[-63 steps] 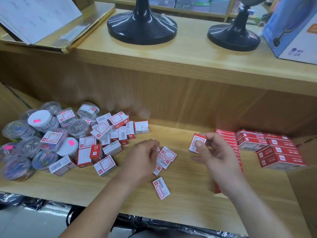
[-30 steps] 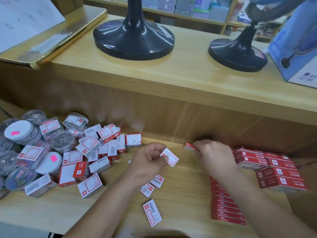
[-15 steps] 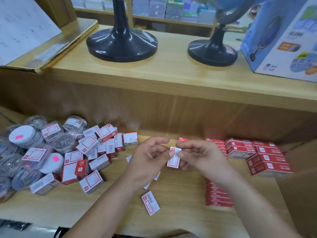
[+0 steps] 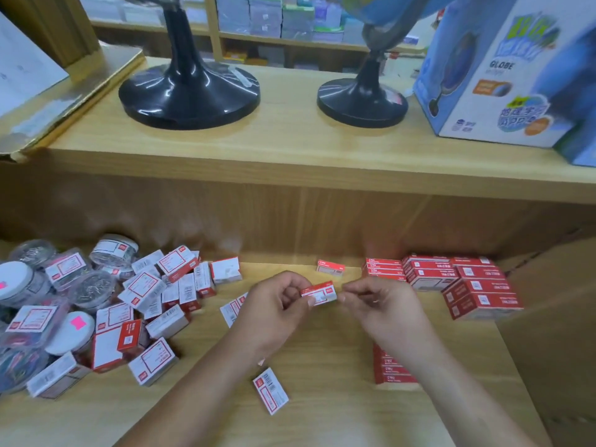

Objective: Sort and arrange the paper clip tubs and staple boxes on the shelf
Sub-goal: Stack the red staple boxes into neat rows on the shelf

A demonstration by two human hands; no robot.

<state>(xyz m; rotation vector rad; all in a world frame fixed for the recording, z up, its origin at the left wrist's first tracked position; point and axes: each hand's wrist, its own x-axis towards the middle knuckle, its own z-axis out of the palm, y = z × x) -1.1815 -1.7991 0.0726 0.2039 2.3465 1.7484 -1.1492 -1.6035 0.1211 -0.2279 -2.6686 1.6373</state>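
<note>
Both hands meet above the middle of the lower shelf (image 4: 322,359). The left hand (image 4: 277,304) pinches one end of a small red-and-white staple box (image 4: 319,293) between thumb and curled fingers, and the right hand (image 4: 377,304) pinches the other end with its fingertips. The box is lifted clear of the wood.

The left end of the shelf is crowded. A loose heap of staple boxes (image 4: 145,291) lies tumbled at all angles, reaching from the back wall almost to the front edge. Beyond it, round paper clip tubs (image 4: 93,288) press against the heap and run out of view at the left. A couple of flat boxes (image 4: 232,309) lie partly hidden behind the left hand.

At the right rear corner, red packs (image 4: 464,285) are stacked squarely against the back wall. A brown cardboard panel (image 4: 554,317) closes off that end. A row of red packs (image 4: 392,369) runs toward the front edge, partly under the right forearm. One single box (image 4: 330,270) sits alone near the back wall, just left of the stack.

Bare wood lies between the heap and the red row. Only one flat box (image 4: 270,395) lies there, near the front edge between the forearms.

The upper shelf (image 4: 290,146) overhangs the work area. It carries two black globe stands (image 4: 190,91) and a blue globe carton (image 4: 496,75).
</note>
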